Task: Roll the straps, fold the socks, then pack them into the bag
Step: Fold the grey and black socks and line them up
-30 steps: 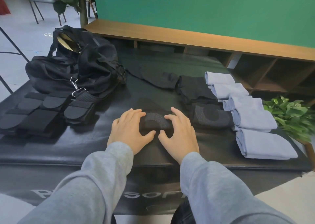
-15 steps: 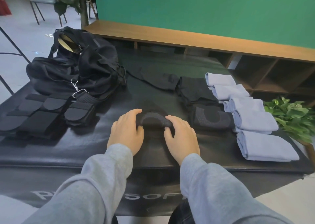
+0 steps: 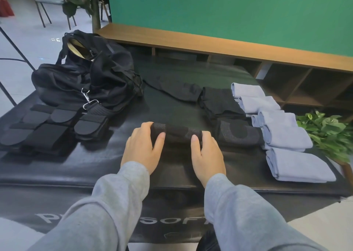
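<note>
Now my left hand and right hand grip the sock by its ends. It lies between them on the desk.

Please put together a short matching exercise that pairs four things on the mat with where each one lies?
Things:
1. black bag
2. flat black straps
3. light blue folded socks
4. black roll

Places:
A. along the right side of the mat
B. between the left hand and right hand
C. at the mat's far left corner
D. on the left, in front of the bag

Pairs: 1-C, 2-D, 3-A, 4-B
</note>
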Demonstrator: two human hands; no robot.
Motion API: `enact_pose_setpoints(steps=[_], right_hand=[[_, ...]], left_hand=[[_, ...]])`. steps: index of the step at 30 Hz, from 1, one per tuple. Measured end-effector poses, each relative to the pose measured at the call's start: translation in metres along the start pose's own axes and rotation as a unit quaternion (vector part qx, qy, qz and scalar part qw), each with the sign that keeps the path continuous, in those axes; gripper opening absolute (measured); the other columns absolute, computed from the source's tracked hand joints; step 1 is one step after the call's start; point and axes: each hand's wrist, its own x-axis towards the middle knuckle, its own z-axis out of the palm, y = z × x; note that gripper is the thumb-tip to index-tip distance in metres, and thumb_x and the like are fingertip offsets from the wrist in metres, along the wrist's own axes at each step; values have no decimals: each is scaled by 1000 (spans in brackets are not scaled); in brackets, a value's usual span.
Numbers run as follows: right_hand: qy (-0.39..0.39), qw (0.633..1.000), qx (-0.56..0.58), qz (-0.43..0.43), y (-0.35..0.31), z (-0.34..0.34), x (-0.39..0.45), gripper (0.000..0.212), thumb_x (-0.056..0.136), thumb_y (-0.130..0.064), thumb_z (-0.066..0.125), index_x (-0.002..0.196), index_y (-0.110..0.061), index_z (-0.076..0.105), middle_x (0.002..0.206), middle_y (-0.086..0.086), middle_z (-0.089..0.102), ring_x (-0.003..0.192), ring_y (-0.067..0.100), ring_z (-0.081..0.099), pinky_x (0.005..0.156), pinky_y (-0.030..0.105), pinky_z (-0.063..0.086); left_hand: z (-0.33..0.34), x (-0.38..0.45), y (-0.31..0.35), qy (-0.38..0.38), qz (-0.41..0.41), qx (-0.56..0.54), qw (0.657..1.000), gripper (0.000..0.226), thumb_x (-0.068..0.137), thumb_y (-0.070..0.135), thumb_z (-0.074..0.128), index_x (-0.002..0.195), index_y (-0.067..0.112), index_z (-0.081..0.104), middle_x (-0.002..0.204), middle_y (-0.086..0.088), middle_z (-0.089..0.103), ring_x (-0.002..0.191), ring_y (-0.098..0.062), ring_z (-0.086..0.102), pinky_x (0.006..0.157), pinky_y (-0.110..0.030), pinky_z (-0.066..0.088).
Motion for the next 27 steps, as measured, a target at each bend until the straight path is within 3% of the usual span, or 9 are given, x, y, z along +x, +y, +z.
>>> enact_pose_setpoints(steps=[8, 14, 19, 24, 27], right_hand=[[-9, 1000, -11, 5, -3, -2, -1, 48, 90, -45, 51, 132, -25, 39, 122, -6, 51, 111, 15, 50, 89, 28, 42], [-4, 1000, 3, 9, -2, -2, 0, 43, 93, -40, 52, 131, -24, 37, 124, -5, 52, 114, 14, 50, 84, 22, 36], [-6, 1000, -18, 3, -1, 0, 1, 46, 91, -41, 53, 130, -22, 39, 121, -4, 54, 114, 17, 50, 85, 23, 37], [-8, 1000, -26, 0, 1, 0, 2, 51, 91, -42, 53, 136, -25, 35, 123, -3, 54, 114, 18, 51, 92, 28, 40], [-5, 1000, -13, -12, 1, 1, 3, 51, 92, -41, 53, 137, -28, 32, 109, -6, 56, 105, 18, 54, 88, 29, 43]], left_hand=[[-1, 1, -1, -1, -11, -20, 1000, 37, 92, 44, 43, 123, 23, 42, 111, -1, 53, 104, -24, 51, 91, -43, 44], [-2, 0, 1, 9, -17, -55, 998, 39, 94, 38, 45, 129, 23, 36, 106, 6, 50, 102, -21, 52, 88, -34, 43], [1, 3, 0, 18, -28, -24, 999, 46, 93, 38, 50, 133, 23, 34, 113, 0, 51, 111, -23, 50, 92, -35, 41], [7, 2, -7, 78, 75, 33, 994, 42, 89, 21, 59, 127, 22, 44, 133, 2, 42, 120, -19, 42, 99, -35, 37], [8, 1, -8, 53, 137, 104, 984, 30, 90, 23, 56, 120, 26, 53, 143, 7, 35, 131, -13, 32, 102, -34, 28]])
